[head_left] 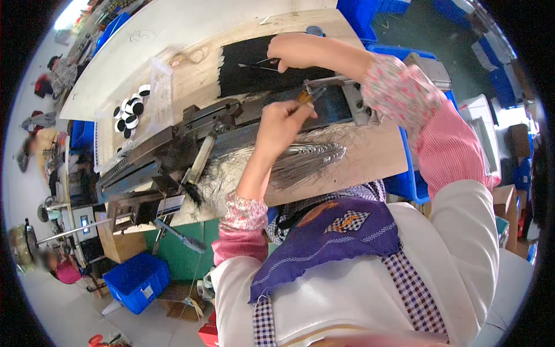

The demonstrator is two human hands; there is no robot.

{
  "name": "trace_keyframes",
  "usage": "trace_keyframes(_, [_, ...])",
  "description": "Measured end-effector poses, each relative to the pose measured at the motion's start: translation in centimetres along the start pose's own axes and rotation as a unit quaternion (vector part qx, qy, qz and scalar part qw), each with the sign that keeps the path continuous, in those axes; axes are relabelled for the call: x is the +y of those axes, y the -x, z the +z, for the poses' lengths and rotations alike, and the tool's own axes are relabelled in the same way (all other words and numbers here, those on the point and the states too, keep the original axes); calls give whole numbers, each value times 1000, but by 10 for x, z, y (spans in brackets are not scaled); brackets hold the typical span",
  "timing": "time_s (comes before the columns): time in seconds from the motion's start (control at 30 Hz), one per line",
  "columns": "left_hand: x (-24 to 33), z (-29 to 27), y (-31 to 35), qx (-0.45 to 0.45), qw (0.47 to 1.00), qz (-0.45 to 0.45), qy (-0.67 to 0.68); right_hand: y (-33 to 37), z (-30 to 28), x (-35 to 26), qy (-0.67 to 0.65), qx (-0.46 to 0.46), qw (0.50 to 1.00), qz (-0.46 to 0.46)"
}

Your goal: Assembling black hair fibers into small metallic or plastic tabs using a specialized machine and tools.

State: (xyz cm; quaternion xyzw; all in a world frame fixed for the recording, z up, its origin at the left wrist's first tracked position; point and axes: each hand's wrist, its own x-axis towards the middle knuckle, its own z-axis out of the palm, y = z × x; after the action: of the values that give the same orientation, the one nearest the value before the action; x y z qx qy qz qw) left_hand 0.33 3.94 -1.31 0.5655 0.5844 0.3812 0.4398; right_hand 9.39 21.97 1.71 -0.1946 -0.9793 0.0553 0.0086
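Note:
Over the bench, my left hand (281,126) is closed in a pinch beside a long dark metal fixture (231,118). A small amber-coloured piece (303,96) sticks out at its fingertips; its kind is unclear. Farther off, my right hand (287,51) is closed on thin silver tweezers (254,66), their tips pointing left above a black sheet (234,81). Next to my left wrist lies a bundle of thin, silvery bent wires (318,153). Loose dark strands are scattered around it and along the fixture.
A clear plastic tray (163,95) with several black-and-white round pieces (132,110) stands at the left. A small round blue-grey item (314,30) sits beyond my right hand. Blue bins (139,281) stand on the floor. Other people (63,75) sit far left.

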Motion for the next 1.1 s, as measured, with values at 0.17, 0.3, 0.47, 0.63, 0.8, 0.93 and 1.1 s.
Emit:
trace_keyframes(0.17, [-18, -14, -15, 64, 985, 129, -99, 77, -27, -27, -199, 49, 976, -69])
trace_keyframes(0.3, [20, -39, 12, 174, 836, 224, -469, 67, -10, -44, -201, 107, 967, -113])
trace_keyframes(0.47, [19, -54, 30, 245, 761, 292, -525, 57, -2, -60, -273, 211, 932, -111])
trace_keyframes(0.63, [-21, -18, 57, 477, 811, 309, -135, 35, 6, -72, -304, 251, 913, -109])
trace_keyframes(0.8, [-59, -27, 85, 34, 588, -49, 807, 17, 12, -78, -283, 170, 943, -53])
trace_keyframes(0.93, [16, -58, 79, -68, 458, 11, 886, 22, 12, -80, -235, 194, 951, -49])
trace_keyframes(1.1, [-23, -8, 73, 214, 942, -91, 242, 18, 18, -88, -223, 200, 952, -60])
